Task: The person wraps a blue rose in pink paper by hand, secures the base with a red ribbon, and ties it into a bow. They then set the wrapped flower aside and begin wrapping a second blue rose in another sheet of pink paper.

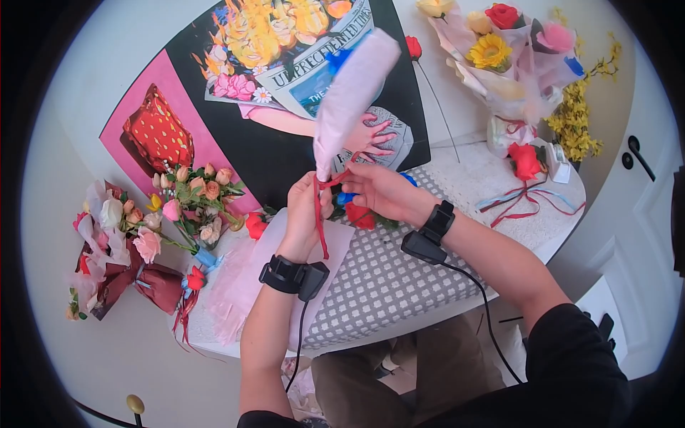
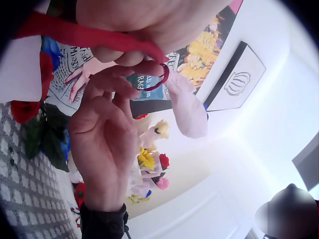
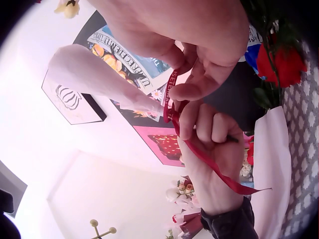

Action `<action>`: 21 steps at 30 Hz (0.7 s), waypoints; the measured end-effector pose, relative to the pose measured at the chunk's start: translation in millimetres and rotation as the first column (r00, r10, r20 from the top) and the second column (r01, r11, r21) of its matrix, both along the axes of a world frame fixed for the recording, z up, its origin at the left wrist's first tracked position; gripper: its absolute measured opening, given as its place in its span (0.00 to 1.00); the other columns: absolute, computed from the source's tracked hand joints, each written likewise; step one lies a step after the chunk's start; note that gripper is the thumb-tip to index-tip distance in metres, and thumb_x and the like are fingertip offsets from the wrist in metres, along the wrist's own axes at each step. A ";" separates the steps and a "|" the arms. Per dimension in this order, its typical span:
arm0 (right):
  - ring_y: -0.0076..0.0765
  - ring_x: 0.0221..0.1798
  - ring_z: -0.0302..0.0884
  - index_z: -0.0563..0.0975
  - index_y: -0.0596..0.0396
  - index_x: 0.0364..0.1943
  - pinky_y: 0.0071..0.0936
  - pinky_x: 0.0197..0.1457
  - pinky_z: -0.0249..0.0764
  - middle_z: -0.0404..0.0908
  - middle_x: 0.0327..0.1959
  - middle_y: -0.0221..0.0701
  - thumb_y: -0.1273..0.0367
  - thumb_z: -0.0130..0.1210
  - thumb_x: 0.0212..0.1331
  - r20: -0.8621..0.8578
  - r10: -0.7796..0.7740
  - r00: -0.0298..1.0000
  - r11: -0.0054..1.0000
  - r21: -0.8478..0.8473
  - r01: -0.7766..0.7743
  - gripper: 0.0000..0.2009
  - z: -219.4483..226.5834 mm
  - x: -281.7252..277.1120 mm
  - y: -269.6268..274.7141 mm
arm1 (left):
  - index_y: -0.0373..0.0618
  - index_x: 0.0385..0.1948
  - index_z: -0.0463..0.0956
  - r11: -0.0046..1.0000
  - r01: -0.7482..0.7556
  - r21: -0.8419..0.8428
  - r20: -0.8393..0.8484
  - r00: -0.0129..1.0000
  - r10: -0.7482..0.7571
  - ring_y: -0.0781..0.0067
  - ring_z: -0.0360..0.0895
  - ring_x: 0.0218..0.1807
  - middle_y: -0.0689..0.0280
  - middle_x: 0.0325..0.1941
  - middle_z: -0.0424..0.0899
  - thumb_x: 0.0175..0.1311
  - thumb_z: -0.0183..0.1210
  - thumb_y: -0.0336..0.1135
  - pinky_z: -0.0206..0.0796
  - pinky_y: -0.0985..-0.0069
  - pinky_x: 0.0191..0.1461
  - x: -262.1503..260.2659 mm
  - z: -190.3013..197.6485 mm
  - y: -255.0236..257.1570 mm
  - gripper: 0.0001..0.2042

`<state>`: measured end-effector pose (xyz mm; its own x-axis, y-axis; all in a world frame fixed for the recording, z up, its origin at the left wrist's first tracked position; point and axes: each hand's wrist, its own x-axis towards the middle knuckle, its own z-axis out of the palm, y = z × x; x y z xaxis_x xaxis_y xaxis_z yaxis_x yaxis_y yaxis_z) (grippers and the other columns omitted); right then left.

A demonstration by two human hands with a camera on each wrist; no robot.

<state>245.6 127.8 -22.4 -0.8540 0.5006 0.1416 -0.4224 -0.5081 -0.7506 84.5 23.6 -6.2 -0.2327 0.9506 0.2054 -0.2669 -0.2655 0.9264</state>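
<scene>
A flower wrapped in pale pink paper (image 1: 349, 100) stands tilted above the table, with a bit of blue at its upper edge. My left hand (image 1: 303, 214) grips its narrow lower end, fingers curled, as the right wrist view shows. Red ribbon (image 3: 212, 167) circles the narrow part of the wrap, and one tail hangs down along my left hand. My right hand (image 1: 385, 191) pinches the other length of ribbon between thumb and fingers, close beside the left. Printed letters show on that length in the right wrist view.
Pale pink paper sheets (image 1: 275, 267) and a grey patterned cloth (image 1: 385, 278) cover the table's front. Red roses (image 3: 286, 62) and blue flowers lie behind my hands. Bouquets (image 1: 146, 242) stand left, another wrapped bouquet (image 1: 510, 78) back right. A ribboned red rose (image 1: 526, 162) lies at right.
</scene>
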 end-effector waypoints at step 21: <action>0.18 0.30 0.72 0.78 0.53 0.42 0.20 0.32 0.71 0.81 0.35 0.24 0.65 0.52 0.75 0.195 -0.153 0.969 0.988 -0.008 0.157 0.08 -6.1 1.6 6.1 | 0.47 0.40 0.72 0.974 0.227 -0.003 0.033 0.973 -0.227 0.86 0.55 0.14 0.74 0.15 0.67 0.79 0.51 0.38 0.44 0.82 0.19 2.3 4.7 -3.6 0.08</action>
<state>247.2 133.9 -28.5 -0.7758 0.6301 -0.0318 -0.3453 -0.4662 -0.8145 86.8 20.0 -1.5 -0.0168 0.9808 0.1943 -0.3490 -0.1879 0.9181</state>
